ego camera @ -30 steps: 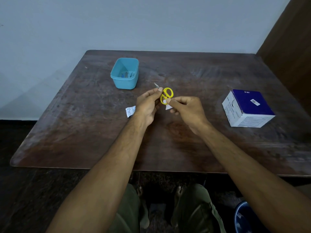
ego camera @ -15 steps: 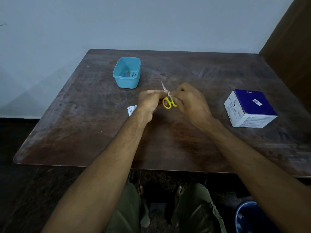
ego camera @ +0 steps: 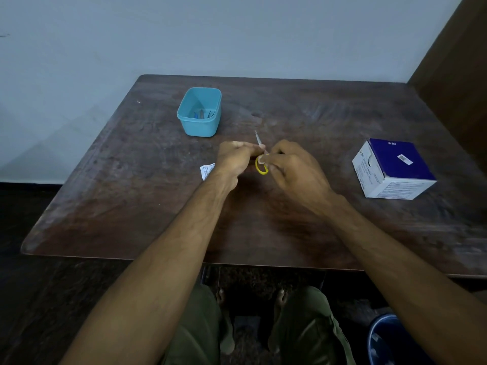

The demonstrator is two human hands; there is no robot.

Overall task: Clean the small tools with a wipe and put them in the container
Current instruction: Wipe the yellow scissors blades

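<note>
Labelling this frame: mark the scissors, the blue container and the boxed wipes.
scissors (ego camera: 261, 169): head view, on the yellow handle loop.
blue container (ego camera: 200, 129): head view, on its front wall.
box of wipes (ego camera: 398, 160): head view, on its dark blue top.

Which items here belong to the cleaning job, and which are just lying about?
Job:
small yellow-handled scissors, held by left hand and right hand
white wipe
turquoise plastic container

Lying about:
blue-and-white cardboard box
torn white sachet
blue bin
</note>
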